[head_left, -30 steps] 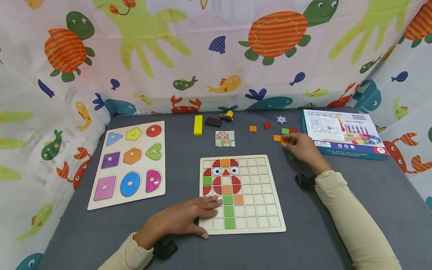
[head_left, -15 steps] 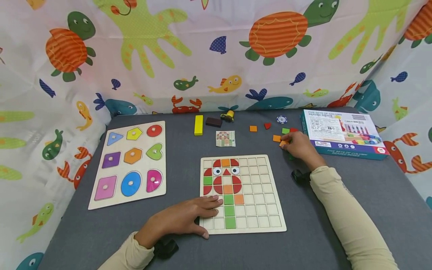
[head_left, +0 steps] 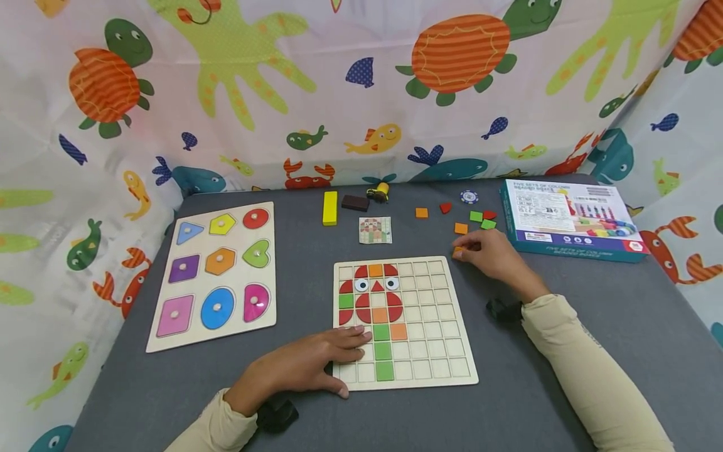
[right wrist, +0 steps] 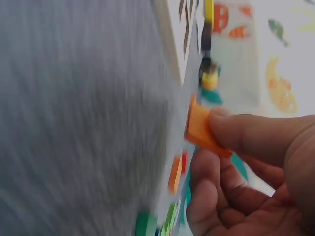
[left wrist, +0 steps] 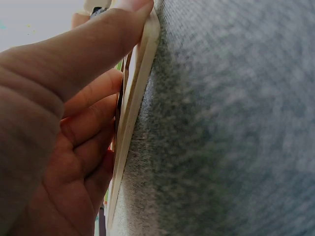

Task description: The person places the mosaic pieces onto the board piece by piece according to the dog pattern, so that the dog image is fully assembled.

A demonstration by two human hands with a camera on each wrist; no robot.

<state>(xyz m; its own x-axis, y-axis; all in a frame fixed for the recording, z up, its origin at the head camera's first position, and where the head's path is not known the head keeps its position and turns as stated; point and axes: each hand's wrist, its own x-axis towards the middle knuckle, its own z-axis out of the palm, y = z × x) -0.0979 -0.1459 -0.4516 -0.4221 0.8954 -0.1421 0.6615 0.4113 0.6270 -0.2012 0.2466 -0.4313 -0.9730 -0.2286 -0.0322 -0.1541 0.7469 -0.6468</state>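
A wooden grid board (head_left: pixel 429 314) lies on the grey table, with red, green and orange pieces and two eye pieces set in its left half. My left hand (head_left: pixel 307 361) rests on the board's lower left, fingers spread over the cells and thumb at the near edge; the left wrist view shows the thumb (left wrist: pixel 93 49) along that edge. To the right of the board's far corner, my right hand (head_left: pixel 494 256) pinches an orange square tile (right wrist: pixel 202 129) between thumb and fingers, just above the table. Loose orange (head_left: pixel 460 228), green and red tiles lie beyond it.
A shape-knob puzzle board (head_left: pixel 217 276) lies at the left. Along the back are a yellow block (head_left: pixel 330 208), a dark block (head_left: pixel 355 203), a small yellow-black toy (head_left: pixel 380 192), a picture card (head_left: pixel 375 230) and a poker chip (head_left: pixel 469 197). A teal box (head_left: pixel 570 220) sits at the right.
My right hand has drawn an orange tile away from the loose pieces, leftward and nearer, uncovering green tiles behind it. The left hand has stayed in place on the board.
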